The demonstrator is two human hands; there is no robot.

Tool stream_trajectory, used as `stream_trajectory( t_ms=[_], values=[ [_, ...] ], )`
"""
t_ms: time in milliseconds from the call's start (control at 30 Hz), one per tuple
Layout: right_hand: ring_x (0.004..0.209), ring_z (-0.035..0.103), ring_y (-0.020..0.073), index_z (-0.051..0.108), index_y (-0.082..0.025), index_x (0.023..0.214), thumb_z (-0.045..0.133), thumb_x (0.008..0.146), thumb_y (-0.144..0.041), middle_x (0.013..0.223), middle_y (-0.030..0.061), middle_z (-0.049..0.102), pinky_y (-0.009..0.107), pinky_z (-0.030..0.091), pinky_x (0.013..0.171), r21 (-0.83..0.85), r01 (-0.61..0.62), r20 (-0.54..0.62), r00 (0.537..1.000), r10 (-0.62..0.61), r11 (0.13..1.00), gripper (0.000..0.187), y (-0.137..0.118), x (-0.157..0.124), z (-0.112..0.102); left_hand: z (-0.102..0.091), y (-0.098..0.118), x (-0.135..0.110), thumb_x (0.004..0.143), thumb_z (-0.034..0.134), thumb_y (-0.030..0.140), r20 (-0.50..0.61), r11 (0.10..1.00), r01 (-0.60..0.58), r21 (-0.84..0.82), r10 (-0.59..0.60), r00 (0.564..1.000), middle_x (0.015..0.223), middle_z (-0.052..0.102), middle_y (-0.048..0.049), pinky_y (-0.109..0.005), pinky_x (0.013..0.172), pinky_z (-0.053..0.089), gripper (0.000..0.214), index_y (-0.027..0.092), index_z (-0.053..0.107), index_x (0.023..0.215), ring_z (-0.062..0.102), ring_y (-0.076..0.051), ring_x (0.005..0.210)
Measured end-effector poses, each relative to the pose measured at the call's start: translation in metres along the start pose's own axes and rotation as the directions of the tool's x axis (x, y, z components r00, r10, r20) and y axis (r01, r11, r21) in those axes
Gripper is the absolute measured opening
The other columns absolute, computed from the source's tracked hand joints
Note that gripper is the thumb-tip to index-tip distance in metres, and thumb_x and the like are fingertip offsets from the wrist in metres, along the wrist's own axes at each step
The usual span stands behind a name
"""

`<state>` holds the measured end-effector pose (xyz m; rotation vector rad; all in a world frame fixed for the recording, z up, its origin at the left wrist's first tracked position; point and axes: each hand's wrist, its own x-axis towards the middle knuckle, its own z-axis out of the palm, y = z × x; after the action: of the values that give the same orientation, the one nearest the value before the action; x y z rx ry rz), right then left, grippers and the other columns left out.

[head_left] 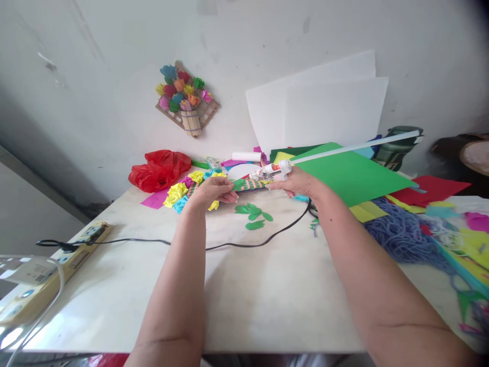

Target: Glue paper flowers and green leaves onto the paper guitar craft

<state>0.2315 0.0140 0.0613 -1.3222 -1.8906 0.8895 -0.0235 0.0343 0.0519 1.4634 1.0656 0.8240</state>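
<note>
Left hand (211, 193) pinching a flat woven-stick craft panel with crumpled paper flowers (214, 187) just above the pale surface (267, 285); right hand (296, 182) closed around a white glue gun (280, 167). Probably light, stiff, fragile; best gripped at bare edges.

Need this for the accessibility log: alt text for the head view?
Two bare hands hold a paper-flower craft piece over a white table: left hand on its flower end, right hand also gripping a glue gun. Green paper leaves lie below.
</note>
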Motion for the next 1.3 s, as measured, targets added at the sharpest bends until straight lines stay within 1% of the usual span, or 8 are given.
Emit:
stream_trajectory(
  t_ms=[133,333,467,567,800,1067,1200,1300],
  values=[
    [0.032,0.037,0.0062,0.057,-0.016,0.069,0.071,0.063,-0.039,0.041,-0.0061,0.044,0.021,0.031,0.034,-0.021,0.005,-0.011,1.0,-0.005,1.0,0.027,0.0,0.0,0.0,0.0,0.0,0.0,0.068,0.072,0.03,-0.001,1.0,0.001,-0.001,-0.001,1.0,0.066,0.067,-0.008,-0.025,0.059,0.052,0.025,0.012,0.055,0.074,0.065,-0.016,0.059],
    [0.033,0.038,0.006,0.06,-0.016,0.074,0.07,0.064,-0.041,0.043,-0.0064,0.045,0.021,0.033,0.035,0.0,0.038,0.025,0.999,-0.038,0.999,0.029,0.0,0.002,0.003,0.0,0.0,0.001,0.066,0.073,0.032,-0.004,1.0,-0.01,0.005,0.01,1.0,0.066,0.067,-0.0076,-0.024,0.059,0.052,0.027,0.012,0.055,0.072,0.064,-0.015,0.058],
    [0.032,0.037,0.0056,0.063,-0.014,0.086,0.071,0.062,-0.039,0.046,-0.0065,0.046,0.021,0.033,0.035,-0.005,-0.006,0.027,1.0,0.006,1.0,0.035,0.0,0.003,0.005,0.0,0.0,0.0,0.066,0.073,0.032,-0.014,1.0,-0.016,-0.008,0.016,1.0,0.064,0.067,-0.0071,-0.023,0.058,0.052,0.026,0.013,0.055,0.071,0.064,-0.014,0.057],
    [0.033,0.038,0.006,0.063,-0.014,0.091,0.071,0.063,-0.038,0.048,-0.0059,0.048,0.022,0.033,0.036,-0.004,0.003,0.019,1.0,-0.003,1.0,0.038,0.001,0.003,0.004,-0.001,-0.001,0.0,0.067,0.072,0.03,-0.016,0.999,-0.021,-0.028,0.02,1.0,0.065,0.067,-0.0079,-0.023,0.057,0.051,0.024,0.013,0.055,0.072,0.064,-0.014,0.057],
    [0.032,0.038,0.0063,0.062,-0.014,0.076,0.069,0.065,-0.036,0.044,-0.0054,0.047,0.022,0.032,0.036,-0.013,0.025,0.001,1.0,-0.025,1.0,0.025,0.001,0.003,0.003,0.0,-0.001,0.001,0.068,0.071,0.027,-0.016,1.0,-0.014,-0.013,0.014,1.0,0.065,0.067,-0.0089,-0.023,0.055,0.051,0.021,0.012,0.056,0.071,0.064,-0.015,0.056],
    [0.031,0.036,0.0054,0.061,-0.015,0.069,0.073,0.061,-0.036,0.038,-0.0078,0.042,0.02,0.03,0.034,0.038,0.012,-0.008,1.0,-0.012,0.999,0.026,0.001,0.003,0.005,0.003,0.001,0.0,0.067,0.072,0.026,-0.007,0.999,-0.011,0.03,0.012,1.0,0.063,0.067,-0.0084,-0.024,0.054,0.051,0.021,0.012,0.057,0.07,0.064,-0.015,0.055],
    [0.033,0.039,0.0063,0.06,-0.015,0.068,0.07,0.063,-0.04,0.042,-0.0045,0.048,0.02,0.03,0.033,0.087,0.017,0.004,1.0,-0.018,0.996,0.028,0.009,0.003,0.001,0.0,-0.001,0.002,0.066,0.073,0.028,-0.076,0.999,-0.032,-0.039,0.029,0.997,0.063,0.067,-0.0071,-0.024,0.054,0.051,0.023,0.013,0.057,0.072,0.064,-0.015,0.056],
    [0.035,0.039,0.0072,0.061,-0.016,0.072,0.069,0.066,-0.04,0.043,-0.0044,0.049,0.021,0.031,0.035,0.039,-0.015,0.001,1.0,0.015,0.999,0.027,0.017,0.002,-0.002,-0.003,-0.001,0.004,0.065,0.073,0.029,-0.142,0.995,-0.038,-0.09,0.025,0.99,0.062,0.067,-0.0055,-0.023,0.054,0.052,0.024,0.014,0.057,0.073,0.064,-0.015,0.056]
  ],
)
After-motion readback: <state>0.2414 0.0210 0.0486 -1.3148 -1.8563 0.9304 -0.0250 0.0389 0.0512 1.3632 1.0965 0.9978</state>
